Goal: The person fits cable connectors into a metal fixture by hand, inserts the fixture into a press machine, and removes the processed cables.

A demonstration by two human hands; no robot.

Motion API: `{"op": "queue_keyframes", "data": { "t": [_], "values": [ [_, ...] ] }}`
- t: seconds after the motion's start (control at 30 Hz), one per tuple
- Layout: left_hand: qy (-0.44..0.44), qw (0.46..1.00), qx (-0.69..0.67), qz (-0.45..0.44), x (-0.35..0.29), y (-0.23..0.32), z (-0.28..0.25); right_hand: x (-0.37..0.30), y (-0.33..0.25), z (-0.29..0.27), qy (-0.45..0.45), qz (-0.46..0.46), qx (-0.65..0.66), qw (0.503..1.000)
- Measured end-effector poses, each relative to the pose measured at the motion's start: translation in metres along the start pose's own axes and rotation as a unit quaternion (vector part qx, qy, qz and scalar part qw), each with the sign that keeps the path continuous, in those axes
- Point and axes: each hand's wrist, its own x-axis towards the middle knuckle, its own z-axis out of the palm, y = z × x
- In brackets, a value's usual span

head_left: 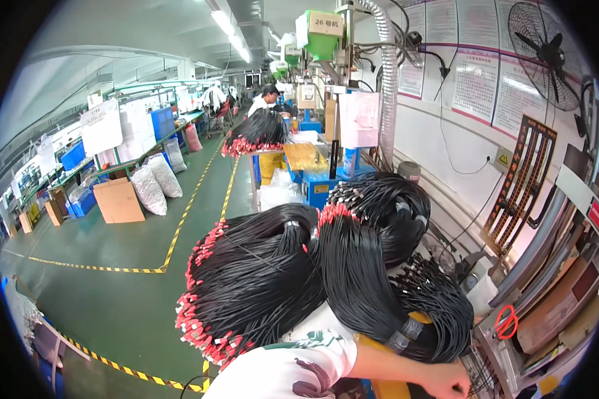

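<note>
My left hand [447,381] is at the lower right, at the end of a bare forearm that comes out of a white printed sleeve. Its fingers are curled closed, and whatever they may hold is hidden. Just beyond the hand lies a bundle of black cables [359,272] with red tips, bound with clear wrap. Beside it, a wide heap of black cables [253,279] fans out, its red and white ends hanging over the left edge. More looped black cables [406,206] lie behind, and black cable ends [432,292] spread to the right. My right hand is out of sight.
A blue machine [323,189] stands behind the cables, near another cable pile [256,130] and a person [266,100]. At right are a metal rack [512,359] and a wall fan [546,53]. Yellow-black tape [100,268] marks the green floor; white sacks [148,189] stand left.
</note>
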Motion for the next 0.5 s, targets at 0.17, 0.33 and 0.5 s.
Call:
{"op": "queue_keyframes", "data": {
  "t": [0.17, 0.33, 0.5],
  "values": [
    [-0.058, 0.98, 0.187, 0.022, -0.001, -0.068, 0.016, -0.003, 0.004, 0.022, 0.022, 0.011, 0.204, 0.979],
    [-0.185, 0.825, -0.373, -0.383, 0.011, -0.034, 0.058, -0.016, 0.0, 0.021, 0.04, 0.104, 0.353, 0.929],
    [-0.244, 0.85, -0.368, -0.286, 0.004, -0.009, 0.079, 0.009, -0.03, 0.014, 0.157, 0.28, 0.525, 0.788]
  ]
}}
